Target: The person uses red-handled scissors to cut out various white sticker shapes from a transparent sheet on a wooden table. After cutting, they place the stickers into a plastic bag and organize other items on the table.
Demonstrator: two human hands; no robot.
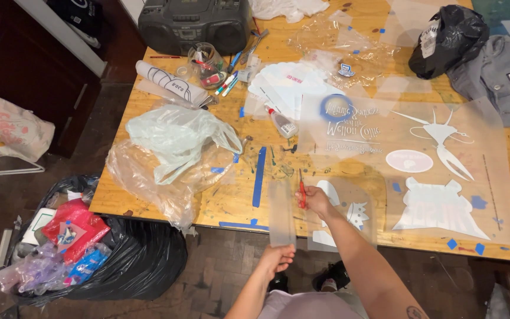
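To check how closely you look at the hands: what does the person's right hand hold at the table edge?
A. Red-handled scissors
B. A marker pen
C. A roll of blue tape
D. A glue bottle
A: the right hand grips red-handled scissors at the top of the clear plastic strip, whose lower end the left hand holds; the glue bottle lies apart on the wooden table.

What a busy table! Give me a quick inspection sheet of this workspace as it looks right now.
Surface: wooden table, blue tape marks.
Job's things: clear film strip; red-handled scissors; printed transfer sheet.
Clutter: plastic bags, glue bottle, jar of pens, radio.
Hands: left hand holds the strip; right hand holds the scissors.
Cables: nothing seen.
Surroundings: full black rubbish bag on floor.
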